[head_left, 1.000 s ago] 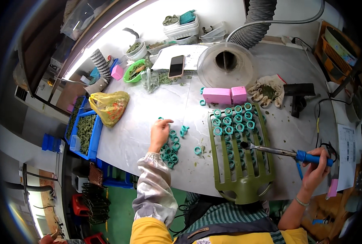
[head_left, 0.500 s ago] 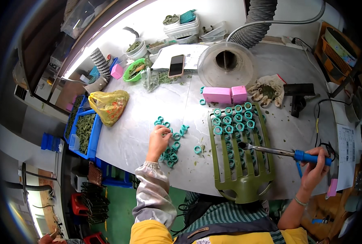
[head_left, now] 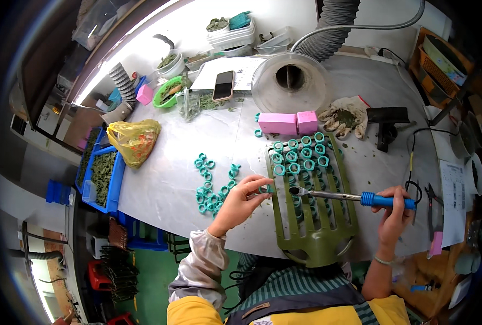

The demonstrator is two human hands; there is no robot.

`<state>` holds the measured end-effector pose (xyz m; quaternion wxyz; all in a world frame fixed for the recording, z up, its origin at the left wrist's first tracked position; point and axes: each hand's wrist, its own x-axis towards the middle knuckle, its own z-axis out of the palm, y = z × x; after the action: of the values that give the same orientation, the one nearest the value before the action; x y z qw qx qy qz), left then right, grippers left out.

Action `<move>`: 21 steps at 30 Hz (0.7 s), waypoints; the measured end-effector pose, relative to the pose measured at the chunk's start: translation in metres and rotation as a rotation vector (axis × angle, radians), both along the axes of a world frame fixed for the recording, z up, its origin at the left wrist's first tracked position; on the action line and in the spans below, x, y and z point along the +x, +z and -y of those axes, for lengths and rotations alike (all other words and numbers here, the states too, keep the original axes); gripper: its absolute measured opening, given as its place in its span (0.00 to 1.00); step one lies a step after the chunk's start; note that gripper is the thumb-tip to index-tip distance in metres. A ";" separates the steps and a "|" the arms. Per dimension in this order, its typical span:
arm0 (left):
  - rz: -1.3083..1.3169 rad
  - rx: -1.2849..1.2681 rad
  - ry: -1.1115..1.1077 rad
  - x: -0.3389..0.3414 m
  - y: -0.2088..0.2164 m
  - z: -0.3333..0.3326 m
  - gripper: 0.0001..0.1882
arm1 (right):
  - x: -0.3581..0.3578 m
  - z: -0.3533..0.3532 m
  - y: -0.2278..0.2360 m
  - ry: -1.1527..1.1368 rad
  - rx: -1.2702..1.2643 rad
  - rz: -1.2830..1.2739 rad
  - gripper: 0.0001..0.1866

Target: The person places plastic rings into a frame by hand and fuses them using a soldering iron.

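Between the thumb and fingertips of my left hand is a small teal ring, held by the left edge of an olive-green slotted rack. My right hand is closed around the blue handle of a soldering iron. Its metal shaft points left across the rack, and the dark tip is a short way from the pinched ring. Rows of teal rings sit on the rack's far part. Loose teal rings lie scattered on the table left of my left hand.
Pink blocks, a stained glove and a black stand are behind the rack. A clear extraction hood and a phone lie farther back. Pliers are at right, a yellow bag at left.
My left hand has moved right from the loose rings to the rack, a teal ring now in its fingers. My right hand has brought the soldering iron left and slightly up.
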<state>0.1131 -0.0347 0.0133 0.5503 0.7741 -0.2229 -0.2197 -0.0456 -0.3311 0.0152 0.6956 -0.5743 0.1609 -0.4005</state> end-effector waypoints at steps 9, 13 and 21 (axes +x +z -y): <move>0.362 0.059 -0.006 -0.012 -0.009 0.027 0.15 | 0.001 0.000 -0.012 0.043 -0.016 -0.006 0.17; 0.693 0.116 -0.032 -0.007 -0.020 0.033 0.17 | 0.006 -0.004 -0.018 0.071 0.011 -0.005 0.16; 0.747 0.202 -0.071 -0.003 -0.020 0.034 0.16 | 0.009 -0.005 -0.019 0.117 -0.033 0.012 0.14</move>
<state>0.1102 -0.0692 -0.0068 0.3441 0.8429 -0.4119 0.0375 -0.0366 -0.3257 -0.0035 0.7093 -0.5917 0.1161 -0.3652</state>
